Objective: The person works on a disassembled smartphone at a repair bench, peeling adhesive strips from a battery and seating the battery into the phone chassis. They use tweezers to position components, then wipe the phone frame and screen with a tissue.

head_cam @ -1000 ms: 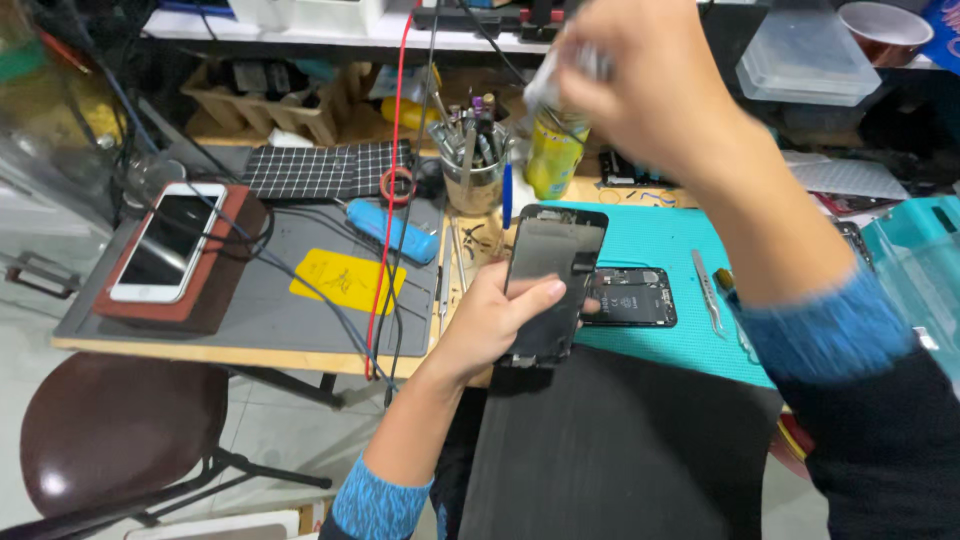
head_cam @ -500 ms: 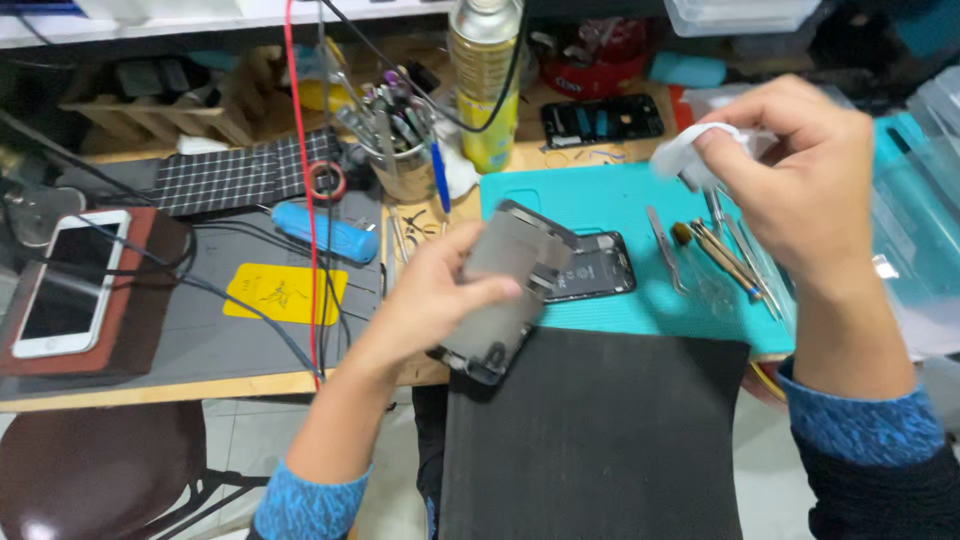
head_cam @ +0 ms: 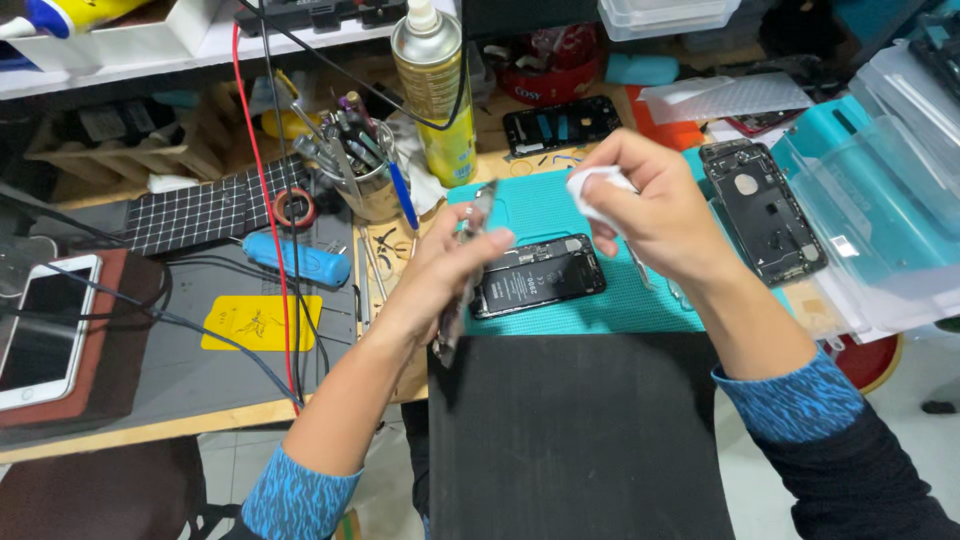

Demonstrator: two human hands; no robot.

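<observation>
Above the teal mat (head_cam: pixel 560 205), the left hand (head_cam: pixel 450 275) clamps a thin, stiff, fragile-looking screen (head_cam: pixel 465 270) by its edges, the right hand (head_cam: pixel 655 215) pinching a soft white wipe (head_cam: pixel 595 190).

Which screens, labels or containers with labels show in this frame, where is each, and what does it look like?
Phone screen: held edge-on in left hand, dark, thin.
White phone: far left on a brown pad, screen dark, white frame.
Spray can: top centre, tall, yellow-green label, silver top.
Yellow sticker: on grey mat, rectangular, dark drawing.
Open phone: on teal mat, black battery with a label.
Right hand: holds white wipe.
</observation>
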